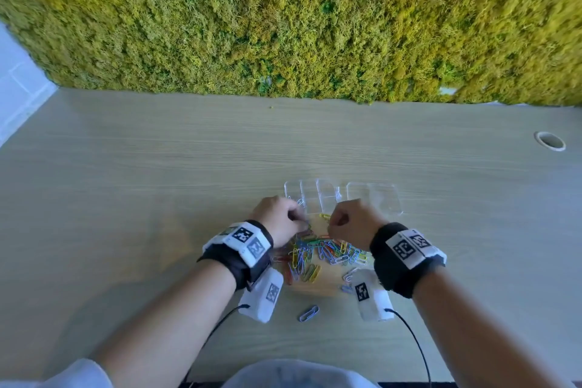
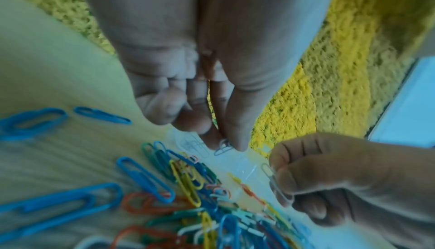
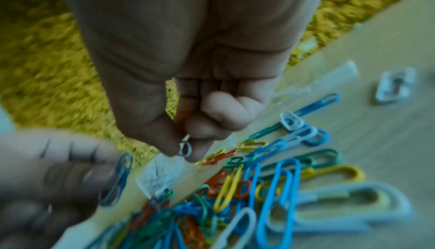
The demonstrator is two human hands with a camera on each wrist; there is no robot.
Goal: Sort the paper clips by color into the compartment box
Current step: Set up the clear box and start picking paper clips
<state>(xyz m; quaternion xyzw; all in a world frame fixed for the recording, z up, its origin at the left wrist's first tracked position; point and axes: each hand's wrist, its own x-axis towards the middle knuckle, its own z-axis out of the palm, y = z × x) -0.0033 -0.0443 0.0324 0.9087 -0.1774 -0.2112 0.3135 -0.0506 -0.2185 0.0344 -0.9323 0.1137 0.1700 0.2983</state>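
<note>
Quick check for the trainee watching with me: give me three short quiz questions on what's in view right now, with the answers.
1. True or false: the left hand and the right hand each pinch a clip in their fingers.
2. Where is the clear compartment box relative to the pile of clips? A: nearer the person. B: beyond it, towards the moss wall. C: on top of it.
3. Fill in: the lone clip lies ___ the person than the pile does.

Key: 1 true. 2 B. 3 nearer.
</note>
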